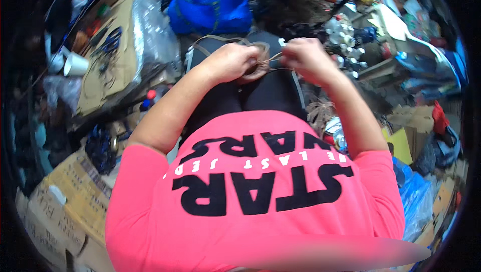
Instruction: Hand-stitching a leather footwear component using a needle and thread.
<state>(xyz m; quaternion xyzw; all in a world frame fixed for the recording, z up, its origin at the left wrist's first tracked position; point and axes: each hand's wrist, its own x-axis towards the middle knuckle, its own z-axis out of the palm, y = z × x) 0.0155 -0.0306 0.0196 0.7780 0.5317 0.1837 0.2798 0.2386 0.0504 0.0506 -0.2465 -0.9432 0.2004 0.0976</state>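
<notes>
Pinching a brown fibre bundle (pixel 255 73), the left hand (pixel 230 63) seems to steady it over the lap (pixel 270 91); just beside, the right hand (pixel 306 56), blurred, appears closed on a thin strand (pixel 275 57), probably keeping it taut.

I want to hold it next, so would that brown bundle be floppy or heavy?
The bundle probably has floppy ends, since a strand curves in a loose loop above the left hand. It's likely light, because it looks small and made of thin strands. It may not be slippery: its surface looks rough, though blurry.
</notes>
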